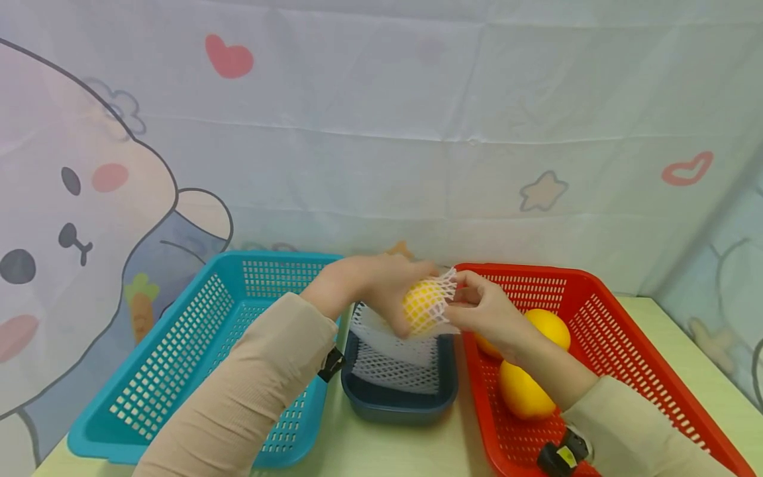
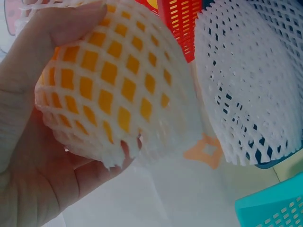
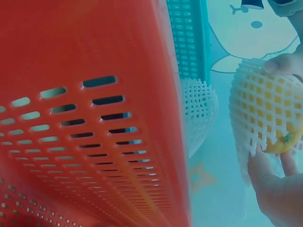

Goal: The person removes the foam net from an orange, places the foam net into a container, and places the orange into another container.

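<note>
My left hand point(image 1: 384, 285) grips an orange point(image 2: 99, 90) that sits inside a white foam net sleeve point(image 2: 137, 61), held above the dark container. Thumb on one side and fingers on the other wrap round the netted fruit in the left wrist view. At the sleeve's loose edge, my right hand point(image 1: 485, 308) pinches the mesh between curled fingers and thumb. The orange's green stem end point(image 3: 286, 138) shows at the sleeve's opening in the right wrist view. More foam net sleeves point(image 1: 396, 368) lie in the dark blue container point(image 1: 399, 414) below.
On the left stands a turquoise perforated basket point(image 1: 149, 371). To the right, a red perforated basket point(image 1: 640, 361) holds several oranges point(image 1: 524, 391), partly behind my right forearm. A printed cloth point(image 1: 369, 132) hangs behind the pale table point(image 1: 640, 311).
</note>
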`<state>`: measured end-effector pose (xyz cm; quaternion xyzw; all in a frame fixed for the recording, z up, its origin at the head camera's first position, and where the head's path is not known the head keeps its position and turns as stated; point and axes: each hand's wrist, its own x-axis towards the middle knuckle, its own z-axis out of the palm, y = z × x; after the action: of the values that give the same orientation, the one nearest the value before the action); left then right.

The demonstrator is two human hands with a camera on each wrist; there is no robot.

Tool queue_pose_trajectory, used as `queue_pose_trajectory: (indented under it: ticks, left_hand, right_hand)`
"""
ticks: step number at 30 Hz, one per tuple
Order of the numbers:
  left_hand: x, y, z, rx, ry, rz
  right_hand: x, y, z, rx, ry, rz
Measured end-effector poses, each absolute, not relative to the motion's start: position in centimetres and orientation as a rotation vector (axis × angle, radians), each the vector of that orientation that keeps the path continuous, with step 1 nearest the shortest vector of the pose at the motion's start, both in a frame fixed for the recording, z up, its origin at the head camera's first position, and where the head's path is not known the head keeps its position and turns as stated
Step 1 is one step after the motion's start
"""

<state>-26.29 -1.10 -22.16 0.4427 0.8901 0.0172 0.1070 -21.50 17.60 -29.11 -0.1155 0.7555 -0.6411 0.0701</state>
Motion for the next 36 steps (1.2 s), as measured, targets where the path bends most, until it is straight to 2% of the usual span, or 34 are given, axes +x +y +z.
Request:
queue_pose_trajectory:
  ticks: [13,36]
  left_hand:
    - [-26.01,-0.32,-21.71,1.439,2.648,0.04]
    - [-26.06,-0.95,-21.66,1.357,2.582,0.131]
  right_hand:
    - [-21.4,17.02,-28.73,-0.392,2.13,-2.04]
    - [-21.23,16.8,-28.58,-0.354,2.094,-2.098]
